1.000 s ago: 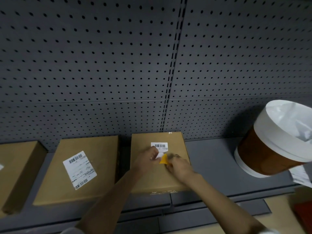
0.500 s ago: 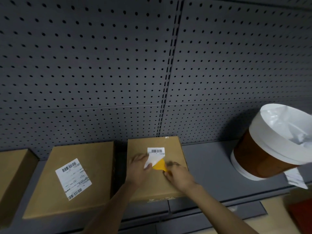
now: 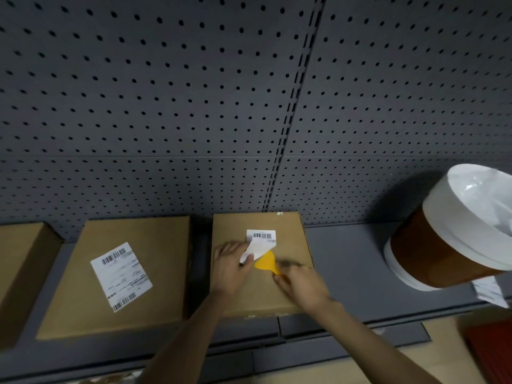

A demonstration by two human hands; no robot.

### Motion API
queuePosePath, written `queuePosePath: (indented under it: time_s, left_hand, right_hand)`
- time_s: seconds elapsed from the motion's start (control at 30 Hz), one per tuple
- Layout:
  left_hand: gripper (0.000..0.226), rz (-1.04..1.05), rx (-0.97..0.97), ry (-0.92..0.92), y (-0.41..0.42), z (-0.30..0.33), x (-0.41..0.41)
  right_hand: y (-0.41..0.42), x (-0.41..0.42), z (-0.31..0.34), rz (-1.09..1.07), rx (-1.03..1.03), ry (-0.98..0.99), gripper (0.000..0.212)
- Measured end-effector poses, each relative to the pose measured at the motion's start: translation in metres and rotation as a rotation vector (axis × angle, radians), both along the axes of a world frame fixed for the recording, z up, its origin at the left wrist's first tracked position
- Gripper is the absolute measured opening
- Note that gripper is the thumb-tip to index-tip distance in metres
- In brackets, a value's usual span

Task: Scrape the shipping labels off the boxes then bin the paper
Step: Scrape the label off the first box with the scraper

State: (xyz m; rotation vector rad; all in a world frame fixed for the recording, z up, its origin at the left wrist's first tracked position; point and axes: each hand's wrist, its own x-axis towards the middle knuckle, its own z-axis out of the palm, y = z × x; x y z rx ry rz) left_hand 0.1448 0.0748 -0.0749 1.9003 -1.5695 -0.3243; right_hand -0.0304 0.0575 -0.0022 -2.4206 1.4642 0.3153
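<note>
A brown cardboard box (image 3: pixel 291 292) lies flat on the grey shelf in the middle of the head view. Its white shipping label (image 3: pixel 260 242) is half peeled: the top strip with the barcode still sticks, the lower part is curled up. My left hand (image 3: pixel 228 266) pinches the lifted corner of that label. My right hand (image 3: pixel 300 284) grips a yellow plastic scraper (image 3: pixel 266 263), its blade under the lifted paper. A second box (image 3: pixel 83 300) to the left carries a whole label (image 3: pixel 121 276). A brown bin (image 3: pixel 448 245) with a white liner stands at the right.
A third box (image 3: pixel 16 270) sits at the far left edge. A dark pegboard wall (image 3: pixel 194 106) rises behind the shelf (image 3: pixel 346 261). A loose white paper (image 3: pixel 490 293) lies below the bin. A red object (image 3: pixel 496 350) shows at the bottom right.
The label has come further off the box: its lower part is now lifted and curled, held by my left hand, while the scraper has pushed up under it.
</note>
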Motion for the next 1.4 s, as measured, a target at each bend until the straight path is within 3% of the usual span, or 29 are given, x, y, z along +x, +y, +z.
queuePosePath:
  time_s: [0.17, 0.3, 0.57, 0.73, 0.8, 0.83, 0.93, 1.07, 1.23, 1.4]
  left_hand:
    - [0.039, 0.030, -0.010, 0.082, -0.001, 0.003, -0.001]
    - [0.022, 0.078, 0.024, 0.180, -0.002, -0.001, -0.001]
    - [0.035, 0.167, 0.066, 0.506, -0.001, 0.012, -0.004]
    - [0.022, 0.059, 0.131, 0.651, 0.006, 0.034, -0.006]
    - [0.033, 0.036, 0.106, 0.708, 0.007, 0.043, -0.005]
    - [0.045, 0.027, 0.084, 0.656, 0.006, 0.043, -0.002]
    - [0.069, -0.063, 0.059, 0.228, 0.000, 0.037, 0.005]
    - [0.060, -0.143, 0.116, -0.051, -0.008, 0.032, -0.002]
    - [0.020, -0.030, 0.174, 0.030, -0.012, 0.016, -0.004]
    - [0.011, 0.092, 0.129, 0.295, -0.016, 0.020, -0.003]
  right_hand:
    - [0.003, -0.003, 0.004, 0.002, -0.036, -0.008, 0.036]
    - [0.007, -0.023, 0.009, -0.009, -0.014, 0.027, 0.036]
    - [0.009, -0.024, 0.008, -0.132, 0.074, -0.077, 0.030]
    - [0.009, -0.023, 0.010, -0.176, 0.096, -0.094, 0.031]
    - [0.008, -0.024, 0.011, -0.180, 0.114, -0.098, 0.030]
    - [0.008, -0.025, 0.011, -0.181, 0.122, -0.102, 0.029]
    - [0.007, -0.025, 0.012, -0.179, 0.136, -0.114, 0.028]
    - [0.004, -0.025, 0.011, -0.173, 0.134, -0.106, 0.029]
    - [0.004, -0.026, 0.009, -0.151, 0.120, -0.112, 0.029]
    - [0.006, -0.028, 0.002, -0.107, 0.093, -0.131, 0.030]
